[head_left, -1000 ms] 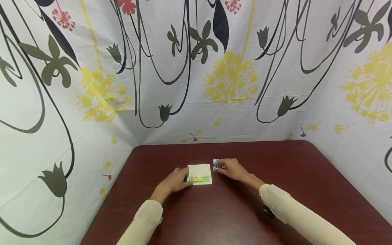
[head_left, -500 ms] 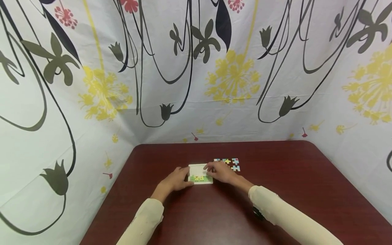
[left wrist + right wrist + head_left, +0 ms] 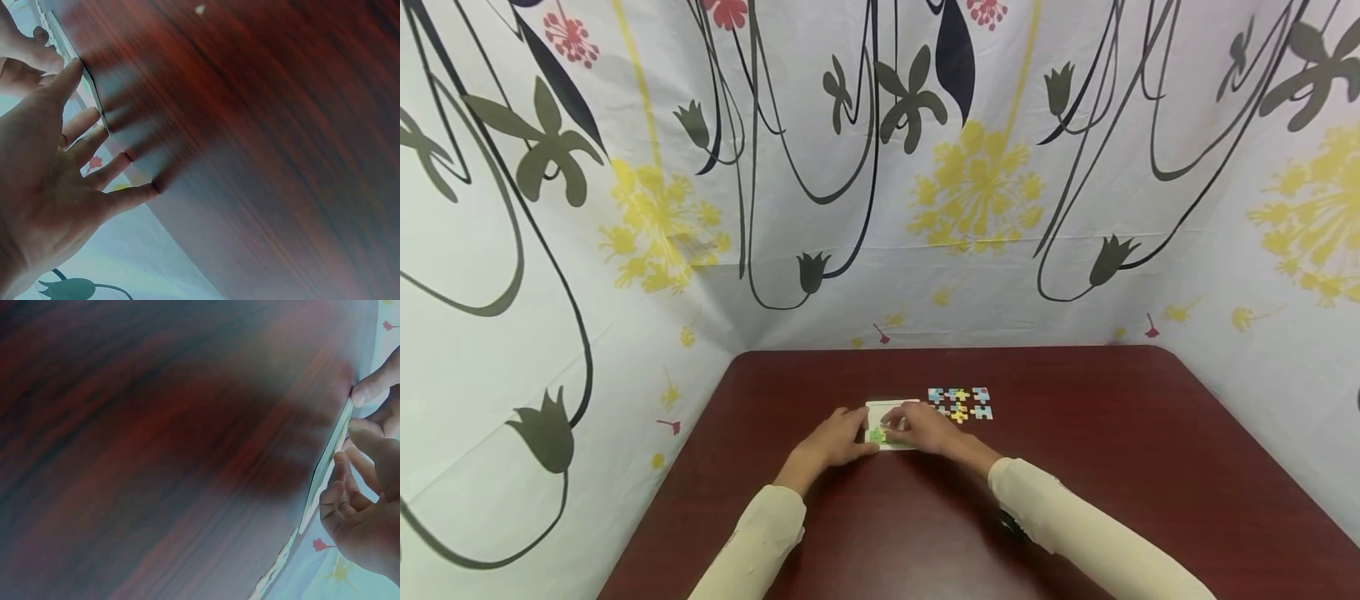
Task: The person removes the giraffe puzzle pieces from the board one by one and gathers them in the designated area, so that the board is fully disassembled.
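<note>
Head view: I have the person's two hands far up the bench, meeting at a small white tray that lies flat just left of a group of loose pieces. The left grip is spread. Its thumb touches the near left corner of the tray and the fingers lie along the left edge. My left wrist feed agrees: thumb on the tray's edge, the other fingers straight and fanned apart, their tips down by the edge and on the wood.

The right grip hangs over the right part of the tray, fingers curled, with thumb and forefinger drawn close together. A small pale patch shows at the tips, but I can't tell from here whether a piece is pinched there. The right wrist feed gives me the same narrow gap at the tray's edge and doesn't settle it.

Inside the tray I can make out a green strip with some yellow along the near side; the right grip hides the rest. The loose pieces, blue and yellow, sit in two short rows behind the right grip. Cream sleeves reach in from below, and a flowered cloth hangs behind the bench.
</note>
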Available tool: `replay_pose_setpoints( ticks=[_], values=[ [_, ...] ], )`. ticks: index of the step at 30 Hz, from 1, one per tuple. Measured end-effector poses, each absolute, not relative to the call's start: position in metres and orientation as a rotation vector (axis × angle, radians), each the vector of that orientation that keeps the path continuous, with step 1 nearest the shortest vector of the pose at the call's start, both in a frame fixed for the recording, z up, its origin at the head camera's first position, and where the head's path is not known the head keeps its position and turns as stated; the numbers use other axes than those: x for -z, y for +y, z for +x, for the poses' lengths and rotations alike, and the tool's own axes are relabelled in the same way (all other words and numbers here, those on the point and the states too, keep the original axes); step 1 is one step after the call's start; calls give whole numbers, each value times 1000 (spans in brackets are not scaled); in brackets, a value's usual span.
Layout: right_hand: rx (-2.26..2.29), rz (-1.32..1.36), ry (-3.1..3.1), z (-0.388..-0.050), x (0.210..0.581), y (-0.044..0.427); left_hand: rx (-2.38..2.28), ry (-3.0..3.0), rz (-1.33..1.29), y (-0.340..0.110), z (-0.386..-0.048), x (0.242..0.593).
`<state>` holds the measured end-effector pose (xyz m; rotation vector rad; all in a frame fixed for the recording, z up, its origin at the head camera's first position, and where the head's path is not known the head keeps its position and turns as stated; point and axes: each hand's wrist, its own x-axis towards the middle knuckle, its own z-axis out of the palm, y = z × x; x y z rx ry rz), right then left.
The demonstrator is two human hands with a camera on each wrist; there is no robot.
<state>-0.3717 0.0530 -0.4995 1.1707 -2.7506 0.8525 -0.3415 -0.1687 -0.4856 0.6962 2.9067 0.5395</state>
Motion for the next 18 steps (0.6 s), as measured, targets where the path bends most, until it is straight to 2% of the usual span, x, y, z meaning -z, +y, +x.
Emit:
replay_pose_setpoints(
  ticks=[18],
  values=[
    [-800, 1236, -2815, -374, 500, 46, -533, 2915, 644, -167, -340, 485]
  ],
)
